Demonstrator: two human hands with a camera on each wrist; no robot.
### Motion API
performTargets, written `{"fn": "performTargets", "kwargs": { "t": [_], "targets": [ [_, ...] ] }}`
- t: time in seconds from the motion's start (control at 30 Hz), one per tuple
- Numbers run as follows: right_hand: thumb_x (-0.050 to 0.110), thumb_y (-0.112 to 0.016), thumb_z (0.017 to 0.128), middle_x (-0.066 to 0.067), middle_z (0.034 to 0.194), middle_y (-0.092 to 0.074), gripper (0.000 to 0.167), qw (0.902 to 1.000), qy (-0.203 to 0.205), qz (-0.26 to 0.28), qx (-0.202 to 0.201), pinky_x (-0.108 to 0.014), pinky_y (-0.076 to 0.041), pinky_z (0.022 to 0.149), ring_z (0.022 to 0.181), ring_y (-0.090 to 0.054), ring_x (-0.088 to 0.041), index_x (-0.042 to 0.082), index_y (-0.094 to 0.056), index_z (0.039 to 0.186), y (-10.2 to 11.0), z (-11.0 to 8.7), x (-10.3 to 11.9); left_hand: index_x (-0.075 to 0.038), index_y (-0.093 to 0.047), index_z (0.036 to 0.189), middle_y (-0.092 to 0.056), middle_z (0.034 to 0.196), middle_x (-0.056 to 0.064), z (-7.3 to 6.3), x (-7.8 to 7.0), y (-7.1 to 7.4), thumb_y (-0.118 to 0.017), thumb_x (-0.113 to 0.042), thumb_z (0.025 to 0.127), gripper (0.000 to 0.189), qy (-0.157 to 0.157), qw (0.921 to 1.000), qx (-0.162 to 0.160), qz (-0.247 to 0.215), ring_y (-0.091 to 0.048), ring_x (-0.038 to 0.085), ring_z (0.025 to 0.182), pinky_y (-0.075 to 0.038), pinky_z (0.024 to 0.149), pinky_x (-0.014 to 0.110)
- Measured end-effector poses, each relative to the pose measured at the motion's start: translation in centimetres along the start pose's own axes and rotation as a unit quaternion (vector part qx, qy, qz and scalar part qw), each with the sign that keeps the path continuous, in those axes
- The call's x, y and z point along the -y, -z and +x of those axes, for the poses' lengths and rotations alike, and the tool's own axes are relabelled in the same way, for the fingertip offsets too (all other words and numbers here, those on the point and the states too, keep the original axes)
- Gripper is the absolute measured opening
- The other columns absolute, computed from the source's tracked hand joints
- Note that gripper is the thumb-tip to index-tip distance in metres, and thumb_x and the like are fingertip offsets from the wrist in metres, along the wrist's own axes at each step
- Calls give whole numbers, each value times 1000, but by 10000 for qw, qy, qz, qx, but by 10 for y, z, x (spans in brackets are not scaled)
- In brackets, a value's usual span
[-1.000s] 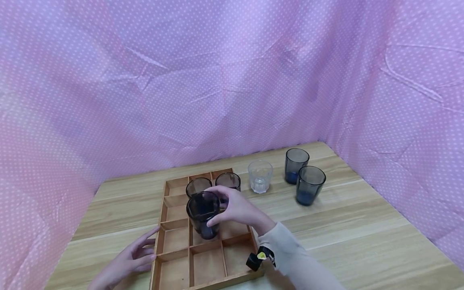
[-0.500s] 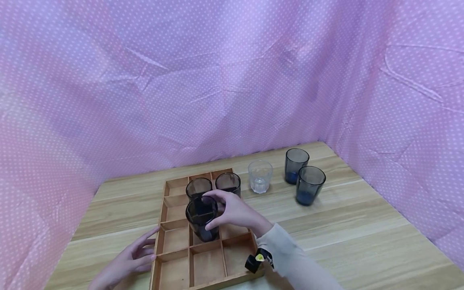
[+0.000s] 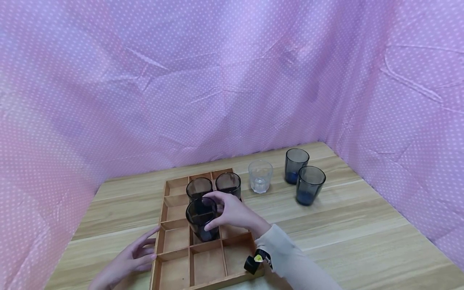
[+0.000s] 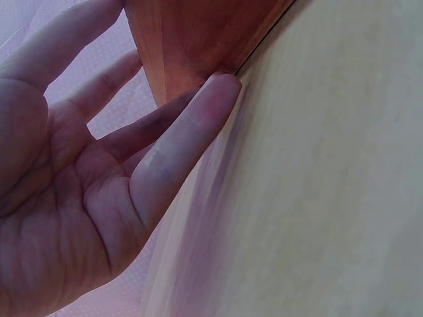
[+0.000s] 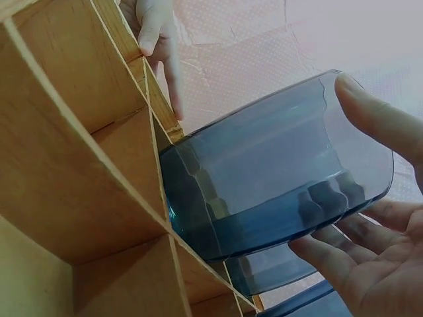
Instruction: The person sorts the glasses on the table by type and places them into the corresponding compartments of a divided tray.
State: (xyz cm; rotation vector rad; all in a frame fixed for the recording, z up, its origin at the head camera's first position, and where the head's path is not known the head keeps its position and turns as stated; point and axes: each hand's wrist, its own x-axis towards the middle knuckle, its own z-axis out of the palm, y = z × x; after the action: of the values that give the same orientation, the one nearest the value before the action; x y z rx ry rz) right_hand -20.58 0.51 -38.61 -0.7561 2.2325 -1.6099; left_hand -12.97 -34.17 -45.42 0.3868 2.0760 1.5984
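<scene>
At the table (image 3: 355,225), the spread left hand (image 3: 127,259) touches the tray (image 3: 208,266) while the right hand (image 3: 235,211) pinches a dark glass (image 3: 198,221).

I read no text, brand, number or sign in the head, left wrist or right wrist view. In the head view, I locate one yellow patch (image 3: 258,258) on the black device (image 3: 250,265) at the cuff of the right sleeve (image 3: 273,245). The patch is too small for me to tell whether it carries print or a symbol.
</scene>
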Motion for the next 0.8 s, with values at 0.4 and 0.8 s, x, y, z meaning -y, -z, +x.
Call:
{"fn": "performTargets", "kwargs": {
  "t": [0.4,0.8],
  "targets": [
    [13,-90,64,-4,121,-66,71,9999,-65,-146,6,-32,-49,97,115,-61,-20,15,-58,128,-5,2,-6,-21,-5,157,-9,141,47,0,-2,0,-51,-12,100,74,42,10000,-58,15,-50,-10,110,-54,85,33],
    [17,-90,65,-2,125,-65,75,9985,-66,-531,64,-29,-45,99,118,-58,-19,14,-55,131,-5,1,-5,-23,-5,157,-8,141,48,0,-1,2,-50,-12,100,74,13,10000,-20,37,-50,-8,110,-55,85,37]
  ]
}}
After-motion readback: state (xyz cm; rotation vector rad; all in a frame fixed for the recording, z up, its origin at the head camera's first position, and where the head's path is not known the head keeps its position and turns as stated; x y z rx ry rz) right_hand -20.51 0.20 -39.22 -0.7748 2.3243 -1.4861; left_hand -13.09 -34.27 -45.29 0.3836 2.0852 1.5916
